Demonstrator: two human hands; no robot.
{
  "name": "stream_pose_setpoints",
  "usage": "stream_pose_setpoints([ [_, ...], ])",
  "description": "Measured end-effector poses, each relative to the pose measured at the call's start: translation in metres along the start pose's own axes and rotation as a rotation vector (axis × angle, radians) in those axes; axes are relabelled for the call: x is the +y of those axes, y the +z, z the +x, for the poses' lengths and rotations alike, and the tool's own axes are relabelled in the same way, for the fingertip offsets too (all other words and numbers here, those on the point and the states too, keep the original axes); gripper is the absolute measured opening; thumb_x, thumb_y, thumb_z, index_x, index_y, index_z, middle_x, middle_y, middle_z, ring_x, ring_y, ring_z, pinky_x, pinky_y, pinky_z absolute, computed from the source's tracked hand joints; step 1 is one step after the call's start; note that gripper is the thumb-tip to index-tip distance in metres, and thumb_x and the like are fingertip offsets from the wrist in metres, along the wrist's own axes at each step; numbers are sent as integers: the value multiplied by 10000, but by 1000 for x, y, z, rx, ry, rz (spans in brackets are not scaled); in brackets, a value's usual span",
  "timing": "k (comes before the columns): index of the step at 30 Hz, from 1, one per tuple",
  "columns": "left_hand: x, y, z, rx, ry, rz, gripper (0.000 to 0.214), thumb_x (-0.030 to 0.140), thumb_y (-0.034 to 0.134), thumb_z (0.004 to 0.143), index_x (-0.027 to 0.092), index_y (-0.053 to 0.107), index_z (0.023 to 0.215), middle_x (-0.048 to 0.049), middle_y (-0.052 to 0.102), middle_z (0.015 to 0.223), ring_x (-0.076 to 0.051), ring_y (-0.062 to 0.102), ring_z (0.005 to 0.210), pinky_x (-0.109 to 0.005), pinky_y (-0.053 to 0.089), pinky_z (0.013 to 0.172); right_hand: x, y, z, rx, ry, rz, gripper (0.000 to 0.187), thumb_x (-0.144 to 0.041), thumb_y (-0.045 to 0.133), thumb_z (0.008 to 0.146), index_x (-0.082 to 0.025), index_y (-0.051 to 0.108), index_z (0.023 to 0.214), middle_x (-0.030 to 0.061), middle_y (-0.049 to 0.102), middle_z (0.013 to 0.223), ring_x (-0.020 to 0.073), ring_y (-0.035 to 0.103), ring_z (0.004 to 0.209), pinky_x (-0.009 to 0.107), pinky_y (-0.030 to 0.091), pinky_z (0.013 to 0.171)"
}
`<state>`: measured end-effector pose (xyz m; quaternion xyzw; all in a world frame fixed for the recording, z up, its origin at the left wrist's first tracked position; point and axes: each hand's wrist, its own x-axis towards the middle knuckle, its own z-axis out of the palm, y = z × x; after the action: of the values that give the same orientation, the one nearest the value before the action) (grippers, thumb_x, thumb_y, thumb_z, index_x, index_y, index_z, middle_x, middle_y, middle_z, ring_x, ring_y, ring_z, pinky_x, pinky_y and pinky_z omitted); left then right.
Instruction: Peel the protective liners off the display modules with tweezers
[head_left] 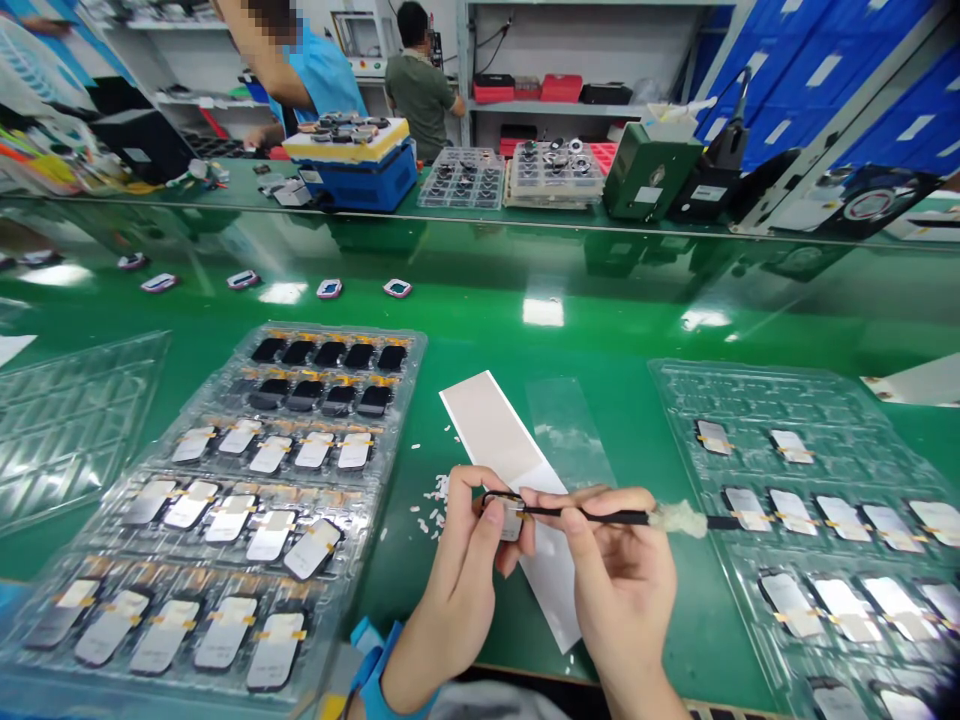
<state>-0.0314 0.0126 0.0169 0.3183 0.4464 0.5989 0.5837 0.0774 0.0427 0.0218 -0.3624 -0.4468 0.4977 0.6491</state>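
My left hand (463, 570) pinches a small rectangular screen part (512, 520) between thumb and fingers above the green table. My right hand (615, 570) grips black tweezers (600, 516), their tip at the part's upper edge and a whitish wad wrapped round the handle end. Both hands hover over a long white paper strip (517, 480). A clear plastic tray (247, 510) full of similar screen parts lies to the left. Another clear tray (817, 520), partly filled, lies to the right.
Small white scraps (431, 510) litter the table by the strip. An empty clear tray (67, 420) sits far left. Several small parts (330, 288) lie along the green belt. Beyond it are stacked trays (465, 178), a blue box (360, 170) and two people at shelves.
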Motion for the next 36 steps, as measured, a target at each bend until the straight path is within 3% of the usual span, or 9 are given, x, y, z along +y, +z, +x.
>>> stream_pose_setpoints([
  [9, -4, -2, 2, 1, 19, 39, 277, 512, 460, 1030, 236, 453, 1010, 26, 581, 705, -104, 462, 581, -203, 368, 526, 1, -1, 0, 2, 22, -15, 116, -183, 694, 917, -276, 628, 900, -5, 730, 854, 201, 793, 818, 262, 665, 638],
  [16, -6, 0, 2, 75, 44, 33, 268, 497, 548, 996, 253, 440, 967, 60, 590, 667, -53, 368, 434, -150, 267, 412, 5, -4, -5, -63, 75, 51, 100, -175, 655, 949, -271, 628, 957, 12, 726, 892, 200, 790, 863, 272, 672, 677],
  [22, -6, -4, 6, 131, 73, 42, 309, 512, 584, 973, 248, 427, 951, 85, 566, 596, -44, 341, 410, -144, 239, 409, 4, -15, -2, 12, 52, 67, 86, -186, 616, 975, -270, 605, 991, 7, 702, 924, 219, 793, 865, 337, 685, 724],
  [26, -9, -6, 10, 107, 80, 133, 312, 479, 611, 971, 247, 403, 957, 96, 544, 594, -49, 362, 444, -154, 283, 450, -2, -21, 2, 46, 33, 4, 67, -202, 638, 963, -261, 608, 975, 11, 714, 915, 236, 797, 839, 368, 690, 726],
  [29, -8, -6, -1, 43, 72, 200, 276, 465, 561, 1002, 245, 399, 963, 79, 534, 645, -63, 411, 499, -172, 344, 498, -3, -25, 5, 101, 32, -68, 90, -222, 702, 922, -234, 616, 947, 29, 723, 904, 249, 798, 833, 348, 690, 715],
  [32, 4, -10, -26, -6, 89, 303, 218, 432, 413, 1061, 234, 438, 972, 19, 579, 697, -101, 491, 552, -218, 426, 548, 0, -29, 7, 173, 43, -138, 171, -253, 765, 874, -206, 609, 926, 48, 739, 894, 249, 798, 826, 320, 684, 722],
  [35, 38, -32, -44, 30, 275, 536, 256, 421, 372, 1064, 230, 515, 972, -62, 671, 772, -178, 618, 671, -288, 509, 605, 4, -31, 6, 181, 45, -180, 223, -278, 786, 853, -189, 589, 909, 46, 739, 872, 247, 798, 806, 324, 681, 729],
  [36, 55, -46, -44, 99, 358, 679, 232, 399, 407, 1054, 232, 549, 979, -85, 699, 864, -205, 651, 789, -318, 536, 691, 4, -31, 5, 179, 40, -194, 234, -281, 789, 849, -185, 584, 904, 44, 736, 870, 247, 797, 806, 324, 679, 732],
])
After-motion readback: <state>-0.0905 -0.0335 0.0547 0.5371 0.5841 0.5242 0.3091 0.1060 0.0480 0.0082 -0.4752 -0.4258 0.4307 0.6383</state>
